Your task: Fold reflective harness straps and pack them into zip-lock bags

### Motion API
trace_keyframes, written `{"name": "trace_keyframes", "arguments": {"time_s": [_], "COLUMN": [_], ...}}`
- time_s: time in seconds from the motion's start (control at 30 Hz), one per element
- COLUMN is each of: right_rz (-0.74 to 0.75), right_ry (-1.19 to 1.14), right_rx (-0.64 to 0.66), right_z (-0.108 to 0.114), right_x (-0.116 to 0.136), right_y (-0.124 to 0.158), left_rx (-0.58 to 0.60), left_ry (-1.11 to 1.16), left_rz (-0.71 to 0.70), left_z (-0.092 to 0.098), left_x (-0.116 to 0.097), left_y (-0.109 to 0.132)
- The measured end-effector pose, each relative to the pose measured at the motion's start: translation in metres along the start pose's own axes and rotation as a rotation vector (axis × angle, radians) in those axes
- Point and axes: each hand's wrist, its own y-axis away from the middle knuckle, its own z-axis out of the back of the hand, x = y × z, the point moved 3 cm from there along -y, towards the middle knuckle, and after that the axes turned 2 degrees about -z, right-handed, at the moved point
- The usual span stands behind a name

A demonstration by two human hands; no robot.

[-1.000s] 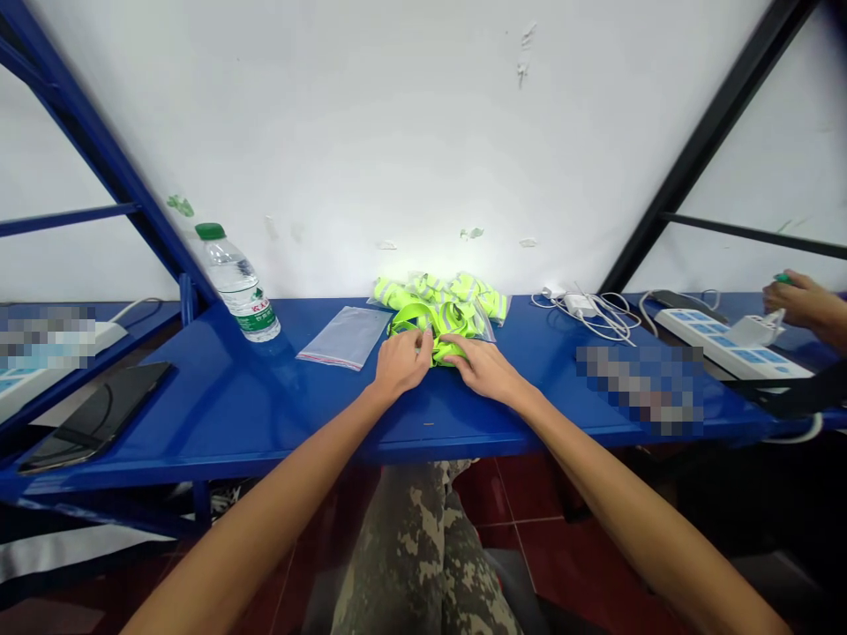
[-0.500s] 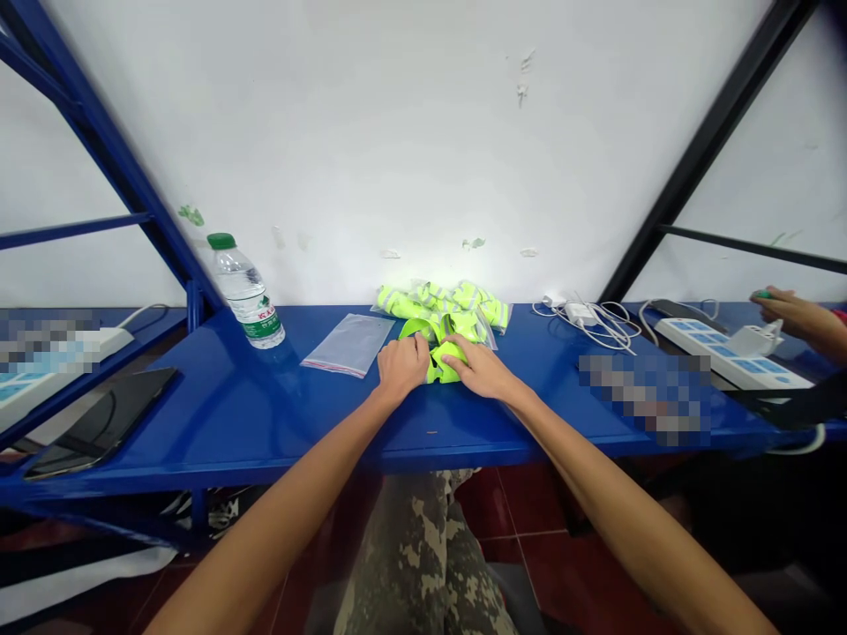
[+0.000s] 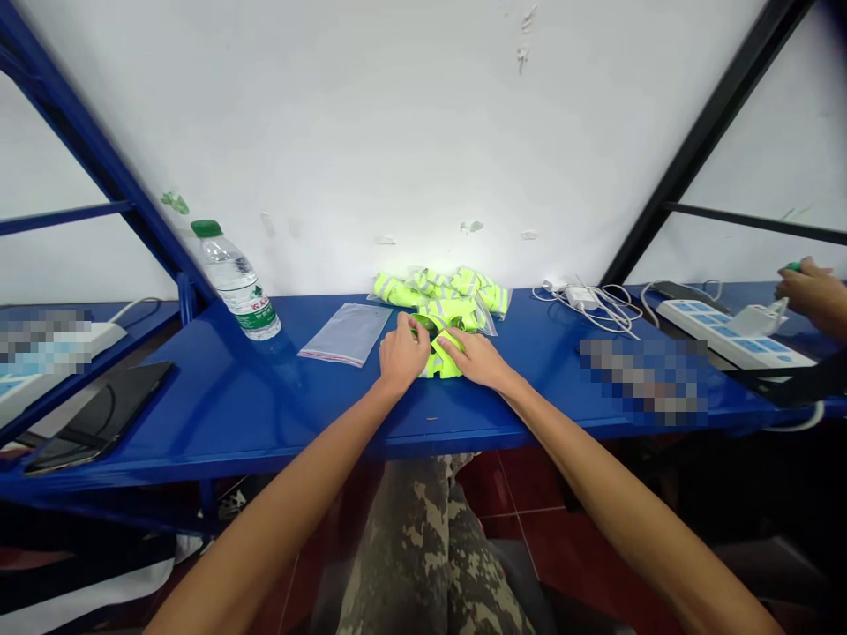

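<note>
A fluorescent yellow reflective strap (image 3: 439,363) lies bunched on the blue table (image 3: 331,419) between my hands. My left hand (image 3: 402,351) is closed on its left end, with the fingertips curled inward. From the other side, my right hand (image 3: 477,360) grips the folded part, thumb on top. Just behind them is a pile of similar yellow reflective straps in clear bags (image 3: 456,295). To the left of my left hand, a flat clear zip bag (image 3: 348,333) rests on the table.
A green-capped water bottle (image 3: 242,287) stands at the left rear. White cables and a charger (image 3: 586,300) lie at right, near a white power strip (image 3: 728,335). A dark tablet (image 3: 99,419) is far left. Another person's hand (image 3: 813,287) shows at far right.
My left hand has turned slightly, its fingers now curled further over the strap. My right hand stays on the yellow material. The view has shifted a little; the other person's hand has moved right.
</note>
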Motion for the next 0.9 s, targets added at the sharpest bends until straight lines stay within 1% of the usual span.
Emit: {"name": "trace_keyframes", "arguments": {"time_s": [0.07, 0.13, 0.2, 0.3, 0.4, 0.47, 0.6, 0.7, 0.8, 0.9], "right_rz": [0.006, 0.021, 0.031, 0.027, 0.022, 0.015, -0.004, 0.014, 0.039, 0.038], "right_ry": [-0.012, -0.039, -0.065, -0.093, -0.114, -0.107, -0.087, -0.085, -0.097, -0.142], "right_rx": [-0.021, -0.049, -0.081, -0.095, -0.1, -0.131, -0.23, -0.293, -0.267, -0.229], "right_z": [-0.002, -0.003, -0.004, -0.005, -0.004, -0.004, -0.006, -0.007, -0.008, -0.01], "right_x": [0.0, 0.0, 0.001, 0.002, 0.003, 0.002, -0.004, -0.007, -0.007, -0.008], "right_y": [0.001, 0.002, 0.003, 0.003, 0.004, 0.005, 0.006, 0.007, 0.005, 0.002], "left_rx": [0.005, 0.004, -0.021, -0.075, -0.106, -0.121, -0.103, -0.074, -0.073, -0.113], "left_ry": [0.003, 0.001, -0.026, -0.069, -0.045, -0.01, 0.036, 0.055, 0.079, 0.087], "left_rz": [-0.006, -0.045, -0.08, -0.085, -0.091, -0.098, -0.114, -0.113, -0.106, -0.107], "left_z": [0.0, 0.0, -0.001, -0.001, -0.004, -0.004, -0.003, -0.003, -0.005, -0.008], "left_x": [-0.002, -0.004, -0.005, -0.004, -0.002, -0.001, -0.001, -0.001, 0.0, 0.003], "left_y": [0.003, 0.006, 0.008, 0.008, 0.007, 0.007, 0.007, 0.008, 0.008, 0.007]}}
